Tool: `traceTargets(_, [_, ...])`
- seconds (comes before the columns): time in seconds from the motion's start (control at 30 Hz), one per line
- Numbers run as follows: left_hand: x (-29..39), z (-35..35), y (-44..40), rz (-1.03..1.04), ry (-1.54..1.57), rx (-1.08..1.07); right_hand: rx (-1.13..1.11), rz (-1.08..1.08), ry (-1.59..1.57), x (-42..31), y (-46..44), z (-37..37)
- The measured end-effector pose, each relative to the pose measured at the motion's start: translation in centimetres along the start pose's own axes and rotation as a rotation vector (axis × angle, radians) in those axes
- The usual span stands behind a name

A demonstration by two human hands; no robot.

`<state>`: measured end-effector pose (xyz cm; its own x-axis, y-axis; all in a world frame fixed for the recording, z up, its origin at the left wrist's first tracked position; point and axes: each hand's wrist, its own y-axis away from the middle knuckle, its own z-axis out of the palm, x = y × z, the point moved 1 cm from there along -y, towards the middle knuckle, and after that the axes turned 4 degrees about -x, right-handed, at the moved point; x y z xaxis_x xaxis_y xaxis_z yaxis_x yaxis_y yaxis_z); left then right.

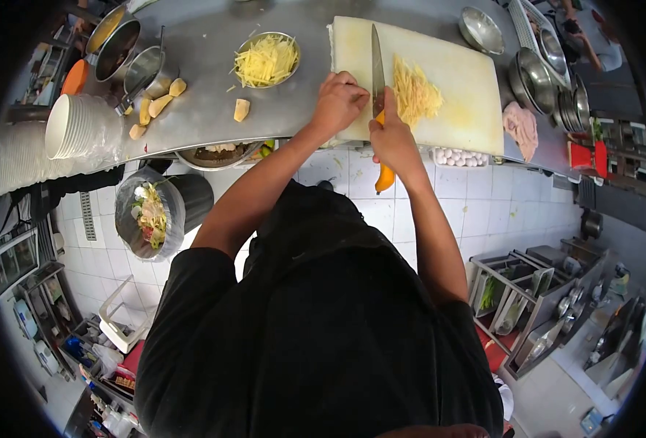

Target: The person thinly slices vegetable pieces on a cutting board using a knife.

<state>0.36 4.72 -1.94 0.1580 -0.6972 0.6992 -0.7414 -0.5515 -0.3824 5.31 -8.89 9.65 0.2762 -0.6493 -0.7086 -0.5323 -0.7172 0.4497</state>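
My right hand (394, 139) is wrapped around the yellow-orange handle of a kitchen knife (377, 62). The long blade points away from me over the white cutting board (469, 95), near its left side. Just left of the blade, my left hand (341, 101) has its fingers curled and pinched together at the board's edge; whatever they hold, if anything, is hidden. To the right of the blade lies a heap of thin pale-yellow strips (416, 91). More such strips (266, 62) fill a round metal bowl (299, 67) on the counter to the left.
A cut pale root piece (242, 110) and several ginger-like pieces (161, 106) lie on the steel counter (199, 87). Stacked white tubs (60, 128) stand far left. Metal bowls (482, 31) and a crumpled pinkish cloth (520, 130) are at right. A lined waste bin (124, 219) stands below.
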Motion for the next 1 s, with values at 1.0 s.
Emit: traceTargets(1.0, [3.9, -0.8, -0.6, 0.103, -0.160, -0.174, 0.593, -0.303, 0.285, 5.4, 0.3, -1.2])
